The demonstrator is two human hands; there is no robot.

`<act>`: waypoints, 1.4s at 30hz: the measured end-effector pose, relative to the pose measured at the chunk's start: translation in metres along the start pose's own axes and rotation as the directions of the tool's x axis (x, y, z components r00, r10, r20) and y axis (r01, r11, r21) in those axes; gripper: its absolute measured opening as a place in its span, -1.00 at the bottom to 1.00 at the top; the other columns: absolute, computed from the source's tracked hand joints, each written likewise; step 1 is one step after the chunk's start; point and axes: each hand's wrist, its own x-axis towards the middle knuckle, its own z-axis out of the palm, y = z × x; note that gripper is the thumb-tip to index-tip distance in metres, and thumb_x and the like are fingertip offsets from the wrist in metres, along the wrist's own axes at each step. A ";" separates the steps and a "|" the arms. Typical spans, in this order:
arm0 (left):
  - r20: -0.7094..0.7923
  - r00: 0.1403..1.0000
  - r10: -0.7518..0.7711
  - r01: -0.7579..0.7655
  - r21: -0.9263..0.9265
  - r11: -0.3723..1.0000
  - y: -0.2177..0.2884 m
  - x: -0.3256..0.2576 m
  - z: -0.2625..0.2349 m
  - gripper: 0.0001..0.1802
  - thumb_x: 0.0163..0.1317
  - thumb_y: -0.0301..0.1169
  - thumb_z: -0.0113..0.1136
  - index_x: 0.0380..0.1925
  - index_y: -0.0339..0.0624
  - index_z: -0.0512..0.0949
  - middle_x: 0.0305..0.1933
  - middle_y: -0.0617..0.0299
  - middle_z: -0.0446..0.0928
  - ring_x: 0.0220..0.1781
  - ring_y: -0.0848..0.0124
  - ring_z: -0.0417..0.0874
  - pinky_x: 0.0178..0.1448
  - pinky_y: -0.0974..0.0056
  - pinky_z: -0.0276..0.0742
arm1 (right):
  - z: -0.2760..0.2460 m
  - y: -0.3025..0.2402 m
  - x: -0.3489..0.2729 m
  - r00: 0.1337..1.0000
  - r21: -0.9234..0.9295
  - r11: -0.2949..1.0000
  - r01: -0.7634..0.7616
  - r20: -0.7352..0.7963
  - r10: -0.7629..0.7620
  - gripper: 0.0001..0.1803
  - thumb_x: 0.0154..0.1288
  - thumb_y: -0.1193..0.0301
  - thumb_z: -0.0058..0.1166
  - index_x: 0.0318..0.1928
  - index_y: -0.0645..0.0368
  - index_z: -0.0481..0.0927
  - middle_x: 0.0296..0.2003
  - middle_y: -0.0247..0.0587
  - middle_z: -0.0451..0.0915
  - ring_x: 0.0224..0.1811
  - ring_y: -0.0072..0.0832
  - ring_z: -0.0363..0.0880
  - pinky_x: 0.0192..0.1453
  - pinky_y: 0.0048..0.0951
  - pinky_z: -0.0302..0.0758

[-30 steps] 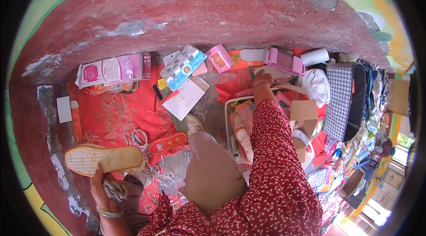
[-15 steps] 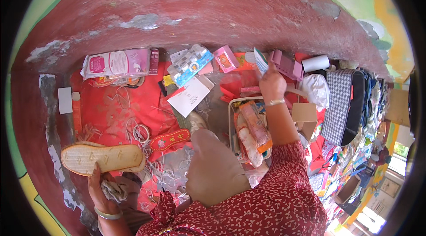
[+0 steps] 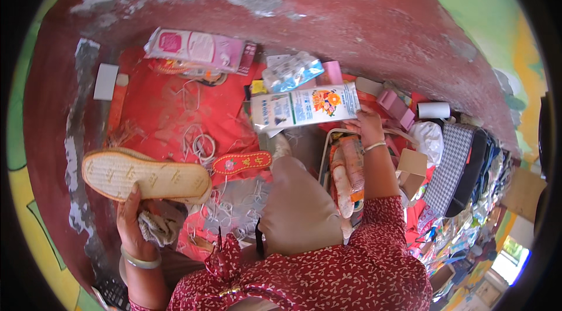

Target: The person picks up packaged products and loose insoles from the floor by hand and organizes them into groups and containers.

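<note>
My left hand (image 3: 133,226) grips a pair of beige quilted insoles (image 3: 146,177), stacked and lying sideways, with the thumb on the upper face. A crumpled grey cloth (image 3: 158,229) sits beside that palm; whether the fingers hold it too I cannot tell. In my right hand (image 3: 371,128) is a flat white and blue printed packet (image 3: 304,106) with an orange picture, pinched by its right end. It spans the middle, over part of a clear and blue plastic package (image 3: 294,72). Below it, a small red insole (image 3: 241,163) with a flower pattern lies on the ground.
Pink and white packages (image 3: 199,50) lie by the red wall (image 3: 328,12). A basket (image 3: 329,153) with wrapped items stands near my right forearm, beside an open cardboard box (image 3: 411,172). Farther right are a white bag (image 3: 427,141) and a houndstooth bag (image 3: 448,167). Loose cords (image 3: 199,146) litter the red cloth.
My right hand has come back from beside the pink box, bringing the printed packet toward the middle, its face now showing. The left hand still holds the insoles. The whole view has shifted.
</note>
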 end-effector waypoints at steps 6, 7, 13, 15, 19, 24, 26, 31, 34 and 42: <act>-0.007 0.998 -0.060 0.059 -0.065 0.996 0.005 0.002 -0.011 -0.80 0.20 -0.36 0.12 -0.24 -0.23 0.44 -0.49 0.24 0.50 -0.71 0.51 0.39 -0.64 0.46 0.31 | 0.013 0.071 0.036 0.904 -0.836 0.483 0.260 0.036 -0.425 -0.24 0.09 0.35 0.07 0.28 0.22 0.06 0.10 0.09 0.33 0.14 -0.16 0.33 0.11 -0.13 0.37; -0.025 0.998 -0.055 0.053 -0.073 0.996 0.004 0.001 -0.014 -0.80 0.20 -0.36 0.12 -0.25 -0.23 0.45 -0.48 0.24 0.50 -0.71 0.51 0.40 -0.64 0.46 0.32 | 0.030 0.071 0.025 0.768 -0.941 0.018 0.338 0.265 -0.583 -0.16 0.04 0.33 0.13 0.31 0.20 0.01 0.18 0.11 0.25 0.26 -0.13 0.22 0.23 -0.06 0.27; -0.044 0.996 -0.074 0.072 -0.064 0.995 0.002 0.004 -0.018 -0.79 0.20 -0.34 0.11 -0.25 -0.23 0.45 -0.48 0.23 0.51 -0.70 0.52 0.41 -0.63 0.47 0.31 | 0.093 0.100 0.033 0.716 -0.805 -0.440 0.397 0.572 -0.401 -0.40 0.16 0.39 -0.18 0.27 0.02 0.17 0.25 -0.07 0.14 0.34 -0.23 0.05 0.30 -0.06 0.06; -0.055 0.997 -0.044 0.043 -0.021 0.999 0.002 0.004 -0.013 -0.78 0.21 -0.31 0.10 -0.24 -0.22 0.44 -0.56 0.25 0.47 -0.71 0.55 0.37 -0.66 0.50 0.22 | 0.106 0.099 0.048 0.716 -0.773 -0.475 0.421 0.604 -0.349 -0.44 0.18 0.40 -0.23 0.25 0.02 0.21 0.24 -0.09 0.17 0.34 -0.25 0.07 0.28 -0.07 0.07; -0.053 0.995 -0.090 0.086 -0.071 0.994 0.007 0.003 -0.007 -0.77 0.21 -0.33 0.09 -0.19 -0.20 0.42 -0.53 0.27 0.47 -0.70 0.55 0.36 -0.65 0.50 0.24 | 0.107 0.058 0.051 0.716 -0.738 -0.405 0.539 0.655 -0.241 -0.55 0.18 0.43 -0.23 0.13 0.06 0.36 0.02 -0.10 0.45 0.11 -0.24 0.38 0.13 -0.16 0.30; -0.029 0.996 -0.084 0.080 -0.128 0.989 0.011 -0.005 -0.010 -0.76 0.22 -0.36 0.08 -0.16 -0.23 0.42 -0.45 0.23 0.51 -0.70 0.53 0.39 -0.64 0.49 0.29 | 0.103 -0.013 0.024 0.826 -0.820 0.173 0.546 0.492 -0.276 -0.68 0.21 0.46 -0.12 -0.03 -0.03 0.52 -0.28 0.00 0.58 -0.29 -0.17 0.59 -0.17 -0.31 0.50; 0.032 0.997 -0.075 0.080 -0.171 0.982 0.013 -0.006 -0.011 -0.79 0.23 -0.38 0.08 -0.20 -0.27 0.44 -0.38 0.16 0.55 -0.70 0.48 0.45 -0.64 0.45 0.37 | 0.077 -0.006 0.045 0.824 -0.591 0.586 0.554 0.486 -0.289 -0.73 0.24 0.45 -0.03 -0.03 0.07 0.54 -0.36 -0.14 0.61 -0.33 -0.44 0.59 -0.19 -0.44 0.51; 0.047 0.994 -0.098 0.105 -0.197 0.975 0.013 -0.008 -0.015 -0.79 0.25 -0.38 0.04 -0.21 -0.30 0.44 -0.45 0.10 0.55 -0.70 0.43 0.48 -0.63 0.40 0.42 | 0.117 -0.027 -0.005 0.863 0.001 0.990 0.142 0.490 -0.124 -0.75 0.29 0.50 -0.07 -0.07 0.36 0.51 -0.21 -0.34 0.58 -0.21 -0.64 0.51 -0.08 -0.59 0.45; 0.067 0.991 -0.115 0.126 -0.202 0.971 0.011 -0.005 -0.018 -0.79 0.25 -0.38 0.03 -0.23 -0.32 0.44 -0.48 0.09 0.55 -0.70 0.40 0.50 -0.63 0.37 0.45 | 0.127 -0.014 0.000 0.840 0.108 0.989 0.101 0.524 -0.143 -0.75 0.27 0.52 -0.04 -0.06 0.35 0.50 -0.15 -0.30 0.56 -0.15 -0.63 0.49 0.00 -0.58 0.41; 0.107 0.981 -0.159 0.182 -0.255 0.950 0.006 -0.002 -0.034 -0.83 0.23 -0.39 0.08 -0.25 -0.24 0.48 -0.50 0.21 0.51 -0.65 0.47 0.47 -0.61 0.41 0.41 | 0.157 -0.011 0.016 0.882 -0.174 0.892 0.417 0.313 -0.352 -0.76 0.28 0.55 -0.09 -0.06 0.31 0.53 -0.21 -0.35 0.57 -0.20 -0.63 0.50 -0.06 -0.57 0.43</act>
